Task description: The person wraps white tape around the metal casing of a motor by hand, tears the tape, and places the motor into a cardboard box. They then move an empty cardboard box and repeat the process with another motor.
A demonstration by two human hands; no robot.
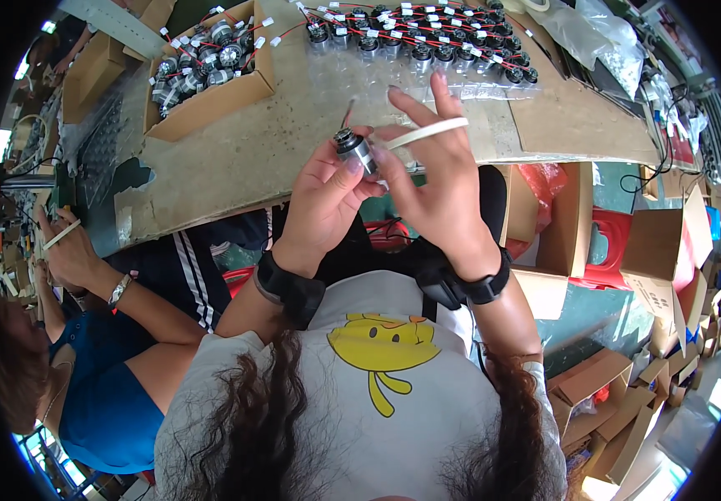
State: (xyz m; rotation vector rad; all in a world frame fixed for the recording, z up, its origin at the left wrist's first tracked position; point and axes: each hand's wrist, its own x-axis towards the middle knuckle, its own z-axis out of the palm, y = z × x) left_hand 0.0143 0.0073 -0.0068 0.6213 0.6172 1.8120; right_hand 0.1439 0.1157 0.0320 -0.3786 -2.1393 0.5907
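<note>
My left hand (324, 194) is closed around a small cylindrical motor (356, 152) with a black top and a silver body. A short reddish wire sticks up from its top. Close against the motor's right side is my right hand (440, 179), its thumb and index fingertip beside it; whether they touch it I cannot tell. A thin off-white stick (429, 132) lies across the fingers of this hand and is held there. Two of its fingers stretch upward, and part of the hand is blurred.
On the table (252, 150), an open cardboard box (210, 108) holds several similar motors with red wires. More motors stand in rows in a clear plastic tray (460, 86) behind. At left sits a co-worker with a pale stick in hand (72, 250). Cardboard boxes (565, 221) are at right.
</note>
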